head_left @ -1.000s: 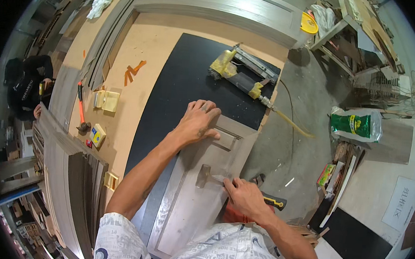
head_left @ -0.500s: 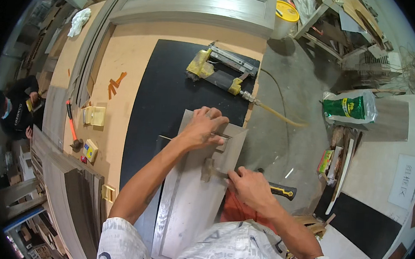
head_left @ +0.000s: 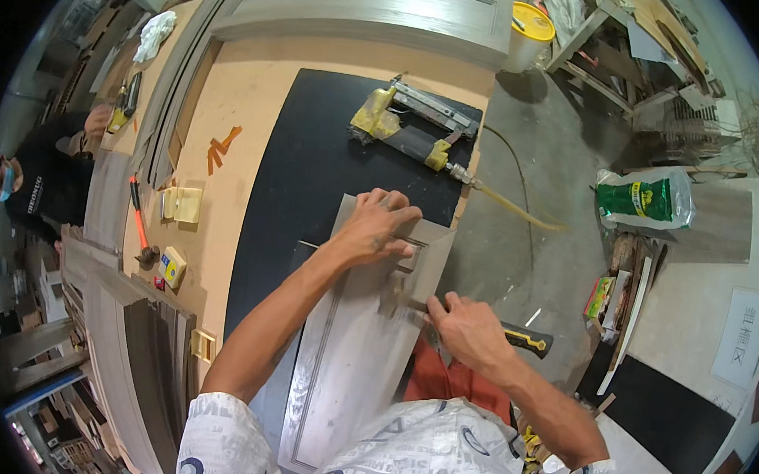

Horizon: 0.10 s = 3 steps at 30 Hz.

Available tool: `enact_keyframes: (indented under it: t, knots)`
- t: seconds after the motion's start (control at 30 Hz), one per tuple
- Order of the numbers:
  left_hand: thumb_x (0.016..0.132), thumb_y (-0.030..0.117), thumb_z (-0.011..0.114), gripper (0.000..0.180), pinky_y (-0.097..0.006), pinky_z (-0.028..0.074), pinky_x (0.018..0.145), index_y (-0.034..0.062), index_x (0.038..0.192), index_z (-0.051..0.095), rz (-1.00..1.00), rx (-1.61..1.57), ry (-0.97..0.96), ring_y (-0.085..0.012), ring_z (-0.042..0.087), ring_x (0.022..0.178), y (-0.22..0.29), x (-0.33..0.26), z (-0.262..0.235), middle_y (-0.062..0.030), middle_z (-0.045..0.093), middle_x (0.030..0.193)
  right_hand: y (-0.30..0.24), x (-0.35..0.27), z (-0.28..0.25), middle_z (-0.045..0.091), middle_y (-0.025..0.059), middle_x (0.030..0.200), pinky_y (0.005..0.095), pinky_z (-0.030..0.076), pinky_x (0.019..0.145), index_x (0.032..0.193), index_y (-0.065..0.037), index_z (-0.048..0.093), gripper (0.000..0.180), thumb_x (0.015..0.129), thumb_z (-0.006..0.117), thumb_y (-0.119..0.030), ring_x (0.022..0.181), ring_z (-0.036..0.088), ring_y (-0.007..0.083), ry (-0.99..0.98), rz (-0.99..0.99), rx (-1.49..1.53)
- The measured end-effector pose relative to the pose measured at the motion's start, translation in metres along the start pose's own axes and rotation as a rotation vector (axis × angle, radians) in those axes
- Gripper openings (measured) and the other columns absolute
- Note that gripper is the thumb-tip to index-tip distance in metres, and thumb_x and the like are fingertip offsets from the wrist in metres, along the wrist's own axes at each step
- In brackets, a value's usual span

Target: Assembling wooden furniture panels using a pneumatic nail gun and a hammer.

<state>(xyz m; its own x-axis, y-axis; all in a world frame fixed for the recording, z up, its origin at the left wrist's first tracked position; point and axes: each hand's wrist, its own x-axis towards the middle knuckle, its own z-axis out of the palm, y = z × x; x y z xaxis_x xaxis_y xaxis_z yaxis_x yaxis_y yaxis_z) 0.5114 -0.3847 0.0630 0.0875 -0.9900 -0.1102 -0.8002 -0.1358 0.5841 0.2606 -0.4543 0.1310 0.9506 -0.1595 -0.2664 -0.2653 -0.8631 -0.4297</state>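
Observation:
A grey wooden cabinet door panel (head_left: 347, 359) lies lengthwise in front of me, with a moulded frame round its flat middle. Near its far right corner my left hand (head_left: 378, 230) bears down, fingers curled and thumb against a small block (head_left: 409, 259), which it mostly covers. My right hand (head_left: 471, 338) is closed round a hammer (head_left: 527, 340) with a black and yellow handle. The hammer's head (head_left: 393, 295) is slightly blurred and just nearer me than the block; whether it touches the panel I cannot tell. Beyond the panel, a nail gun (head_left: 410, 132) wrapped in yellow tape rests on a black board (head_left: 306, 151).
A hose (head_left: 515, 210) runs off the bench's right edge. To the left lie an orange-handled hammer (head_left: 141, 223), orange strips (head_left: 220, 149) and stacked grey mouldings (head_left: 126, 342). A long grey panel (head_left: 361, 13) spans the far end. A co-worker (head_left: 54, 180) stands at left.
The hammer head has shifted slightly right and away from me, my right hand with it. My left hand stays at the corner. The co-worker's arm has moved up to a tool on the bench.

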Motion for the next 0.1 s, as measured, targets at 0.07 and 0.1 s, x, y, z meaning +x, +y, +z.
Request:
enact_keyframes:
  t: [0.07, 0.1]
  knots:
    - [0.070, 0.061, 0.071, 0.071, -0.047, 0.032, 0.099, 0.0200, 0.126, 0.059, -0.002, 0.010, -0.015, -0.0315, 0.044, 0.115, 0.0012, 0.0004, -0.0007, -0.0072, 0.053, 0.121, 0.0002, -0.0017, 0.0000, 0.060, 0.0145, 0.084, 0.0446, 0.053, 0.062, 0.102, -0.007, 0.058, 0.023, 0.095, 0.056, -0.029, 0.073, 0.065, 0.0354, -0.055, -0.048, -0.010]
    - [0.071, 0.060, 0.071, 0.070, -0.047, 0.032, 0.100, 0.0201, 0.127, 0.058, -0.016, 0.022, -0.027, -0.0314, 0.044, 0.115, 0.0010, -0.0024, -0.0017, -0.0071, 0.053, 0.122, -0.0004, -0.0007, -0.0018, 0.060, 0.0149, 0.086, 0.0443, 0.053, 0.062, 0.104, -0.008, 0.058, 0.023, 0.095, 0.056, -0.029, 0.074, 0.065, 0.0353, -0.077, -0.049, -0.006]
